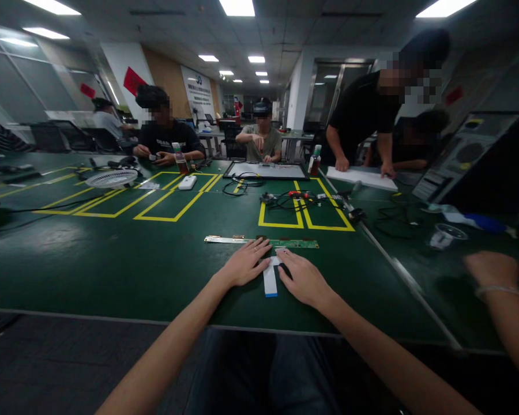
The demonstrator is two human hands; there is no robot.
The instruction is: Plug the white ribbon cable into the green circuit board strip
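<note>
A long narrow green circuit board strip (294, 243) with a metal-coloured left end lies on the dark green table (112, 265) in front of me. A white flat ribbon cable (270, 280) with a blue tip runs from it toward me. My left hand (245, 263) lies flat with fingers stretched onto the cable's upper end and the strip. My right hand (305, 279) rests beside it, fingertips pressed at the cable's top where it meets the strip. Neither hand wraps around anything.
Yellow tape rectangles (305, 222) mark the table. Tangled cables (294, 199), a white fan (111, 178), a flat panel (266, 170) and bottles (180, 159) lie farther back. Several people work at the far side. Another person's arm (501, 288) reaches in at right.
</note>
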